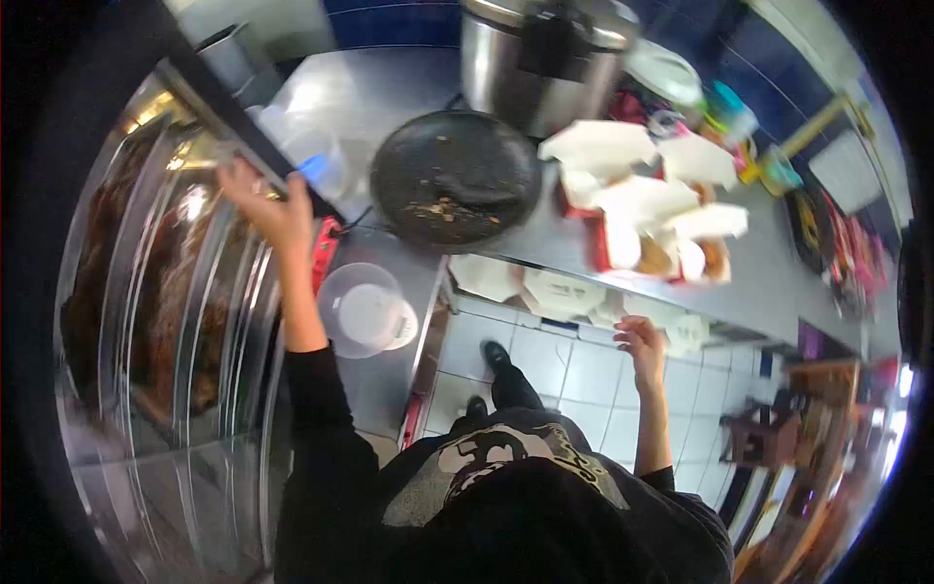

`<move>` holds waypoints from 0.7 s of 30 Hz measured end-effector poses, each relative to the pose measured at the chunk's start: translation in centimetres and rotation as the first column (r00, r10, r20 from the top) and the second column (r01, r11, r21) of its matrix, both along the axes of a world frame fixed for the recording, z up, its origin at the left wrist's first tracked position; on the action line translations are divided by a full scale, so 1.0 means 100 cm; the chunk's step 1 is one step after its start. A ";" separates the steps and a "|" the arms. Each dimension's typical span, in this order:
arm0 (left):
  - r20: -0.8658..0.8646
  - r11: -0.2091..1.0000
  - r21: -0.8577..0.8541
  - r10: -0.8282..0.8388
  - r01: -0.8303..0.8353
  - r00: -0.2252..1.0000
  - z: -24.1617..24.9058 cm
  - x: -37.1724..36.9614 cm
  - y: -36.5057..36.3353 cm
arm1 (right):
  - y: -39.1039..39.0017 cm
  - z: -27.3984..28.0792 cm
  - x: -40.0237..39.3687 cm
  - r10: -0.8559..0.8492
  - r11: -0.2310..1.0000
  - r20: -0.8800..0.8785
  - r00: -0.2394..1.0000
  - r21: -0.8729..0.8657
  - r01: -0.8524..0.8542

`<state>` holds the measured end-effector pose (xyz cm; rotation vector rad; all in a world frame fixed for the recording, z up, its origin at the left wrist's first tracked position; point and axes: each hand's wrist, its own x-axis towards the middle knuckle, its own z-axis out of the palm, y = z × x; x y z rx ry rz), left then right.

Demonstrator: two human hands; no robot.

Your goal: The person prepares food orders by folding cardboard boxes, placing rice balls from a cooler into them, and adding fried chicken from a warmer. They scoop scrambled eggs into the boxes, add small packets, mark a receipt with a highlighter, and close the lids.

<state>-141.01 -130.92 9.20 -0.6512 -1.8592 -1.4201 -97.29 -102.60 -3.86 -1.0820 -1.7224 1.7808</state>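
My left hand (270,212) is raised at the upper edge of a glass-fronted display cabinet (161,462), thumb spread from the fingers. Blur softens its fingertips against the cabinet. Behind the glass are trays of brown food (175,321). Just right of this hand stands a clear plastic container (329,175) with a blue patch. Below the forearm's right side a translucent round tub (336,310) rests on the metal counter. My right hand (642,346) hangs in front of the counter's edge, fingers loosely bent and apart, holding nothing.
On the steel counter (341,83) lies a round black pan (404,161) with crumbs. A large metal pot (494,73) stands behind it. Several open red-and-white boxes (642,200) sit to the right. Under the counter are more white boxes (564,292), above a tiled floor (545,355).
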 end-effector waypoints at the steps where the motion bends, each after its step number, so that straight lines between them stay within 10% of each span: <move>1: 0.009 1.000 0.008 -0.018 0.017 1.000 0.002 0.000 0.002 | 0.007 0.000 0.023 -0.114 0.993 0.046 0.992 0.040 0.112; 7: -0.187 0.985 -0.080 0.133 -0.150 0.973 -0.004 0.049 0.061 | 0.079 -0.009 0.070 -0.413 0.807 0.174 0.894 0.524 0.271; 11: -0.092 0.929 -0.260 -0.295 0.263 0.951 -0.036 0.135 0.178 | 0.170 -0.060 0.009 -0.479 0.358 0.022 0.877 0.918 0.172; 13: 0.036 0.828 -0.216 -0.523 0.518 0.852 -0.066 0.148 0.236 | 0.188 -0.054 -0.026 -0.537 0.531 0.437 0.722 0.840 -0.113; 21: 0.684 0.559 0.005 -0.607 0.829 0.404 -0.129 0.133 0.414 | 0.242 -0.059 0.013 -0.351 0.641 0.549 0.759 0.731 -0.232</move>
